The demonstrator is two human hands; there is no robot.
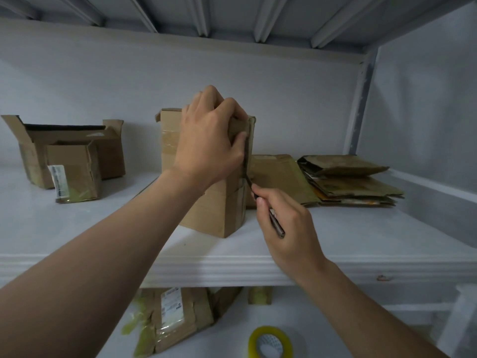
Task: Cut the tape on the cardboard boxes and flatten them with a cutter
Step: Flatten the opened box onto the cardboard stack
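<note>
A tall taped cardboard box [214, 210] stands upright in the middle of the white shelf [335, 236]. My left hand [211, 140] grips its upper right corner, thumb pressed against the taped edge. My right hand [286, 228] holds a thin dark cutter [268, 210] like a pen, its tip touching the box's right taped edge about halfway down. A pile of flattened cardboard [348, 182] lies behind and to the right of the box.
Two more boxes stand at the left: a large open one [77, 143] and a smaller labelled one [74, 171] in front. On the lower shelf lie a labelled, taped box [178, 316] and a yellow tape roll [269, 342]. The shelf's side wall rises at the right.
</note>
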